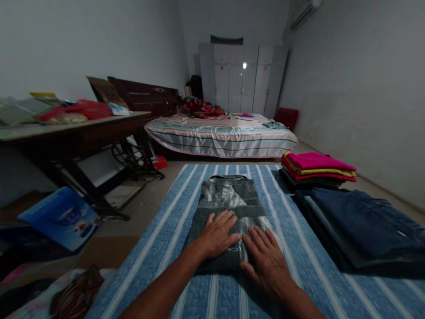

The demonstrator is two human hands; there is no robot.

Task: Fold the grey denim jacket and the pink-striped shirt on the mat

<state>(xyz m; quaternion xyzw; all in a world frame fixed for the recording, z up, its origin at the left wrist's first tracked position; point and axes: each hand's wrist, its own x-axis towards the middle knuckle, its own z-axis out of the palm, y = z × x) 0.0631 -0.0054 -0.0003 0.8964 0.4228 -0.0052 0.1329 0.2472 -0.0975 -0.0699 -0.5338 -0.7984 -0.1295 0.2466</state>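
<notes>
A folded grey-green shirt point(229, 199) lies on a blue striped mat point(292, 266) in front of me. My left hand point(215, 235) rests flat on the near part of the shirt, fingers spread and open. Beside it, my right hand point(267, 259) presses flat on the shirt's near right corner, fingers stretched out and partly on the mat. Neither hand holds anything.
Folded dark blue jeans point(358, 226) lie on the mat to the right, with a stack of pink, yellow and red folded clothes point(317, 168) behind them. A bed point(222, 135) stands ahead, a dark table point(76, 133) at left, and a blue box point(63, 217) on the floor.
</notes>
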